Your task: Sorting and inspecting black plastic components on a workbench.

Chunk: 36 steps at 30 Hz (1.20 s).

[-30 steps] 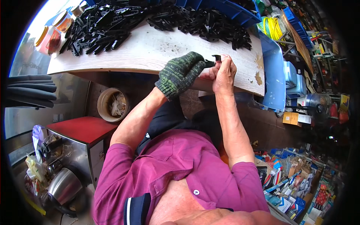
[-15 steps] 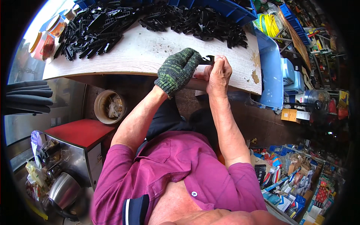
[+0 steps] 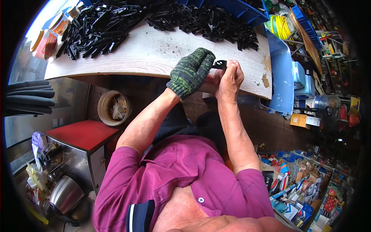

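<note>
My left hand (image 3: 192,72), in a dark green knitted glove, is closed around one end of a small black plastic part (image 3: 220,64). My bare right hand (image 3: 230,80) pinches the other end of that part. Both hands meet just above the front edge of the white wood-grain table (image 3: 154,52). The glove and fingers hide most of the part, so its full shape does not show. Beyond the hands, a heap of similar black plastic parts (image 3: 104,27) covers the table's far left, and another pile (image 3: 212,25) lies along the back.
A blue crate (image 3: 247,11) stands at the back, and a large light-blue bin (image 3: 282,73) at the table's right end. Plastic jars (image 3: 44,43) sit on the far left. Below the table are a round bucket (image 3: 112,109) and a red-topped cabinet (image 3: 83,134).
Both hands have shifted slightly to the right with the black part still between them. The left glove has come closer to the right hand, and less of the part shows.
</note>
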Tool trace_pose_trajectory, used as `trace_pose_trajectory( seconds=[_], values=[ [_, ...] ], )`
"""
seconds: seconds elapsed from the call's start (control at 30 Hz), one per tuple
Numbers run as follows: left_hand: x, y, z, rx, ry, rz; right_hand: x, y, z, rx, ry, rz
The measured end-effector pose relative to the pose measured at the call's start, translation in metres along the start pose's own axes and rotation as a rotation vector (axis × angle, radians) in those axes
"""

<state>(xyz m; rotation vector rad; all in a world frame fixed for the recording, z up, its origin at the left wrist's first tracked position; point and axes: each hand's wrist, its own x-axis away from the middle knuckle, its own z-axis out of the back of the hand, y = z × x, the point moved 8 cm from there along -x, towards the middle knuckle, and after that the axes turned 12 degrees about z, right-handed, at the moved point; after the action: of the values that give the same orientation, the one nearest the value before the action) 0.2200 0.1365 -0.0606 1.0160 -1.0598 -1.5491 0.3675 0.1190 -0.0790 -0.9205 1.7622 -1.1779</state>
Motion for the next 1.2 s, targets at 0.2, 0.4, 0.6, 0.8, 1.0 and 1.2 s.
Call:
trace_pose_trajectory(
  seconds=[0.2,0.4,0.6,0.8,1.0,1.2],
  values=[
    [0.003,0.018,-0.025,-0.086,0.138,-0.062,-0.007,-0.01,0.012,0.239,-0.056,0.282],
    [0.014,0.033,-0.021,-0.282,0.327,-0.36,-0.001,-0.014,0.008,0.107,-0.01,0.182],
    [0.01,0.001,-0.013,0.14,0.088,0.045,-0.001,0.003,0.007,-0.026,0.072,0.024],
    [0.006,-0.011,-0.006,0.28,0.061,0.106,-0.001,0.007,0.011,0.04,-0.011,0.046],
    [0.0,0.008,-0.017,0.109,0.185,0.042,-0.002,-0.009,0.007,0.163,0.021,0.154],
    [0.005,0.01,-0.029,0.089,0.168,0.032,-0.001,-0.018,0.013,0.21,0.023,0.275]
  ],
)
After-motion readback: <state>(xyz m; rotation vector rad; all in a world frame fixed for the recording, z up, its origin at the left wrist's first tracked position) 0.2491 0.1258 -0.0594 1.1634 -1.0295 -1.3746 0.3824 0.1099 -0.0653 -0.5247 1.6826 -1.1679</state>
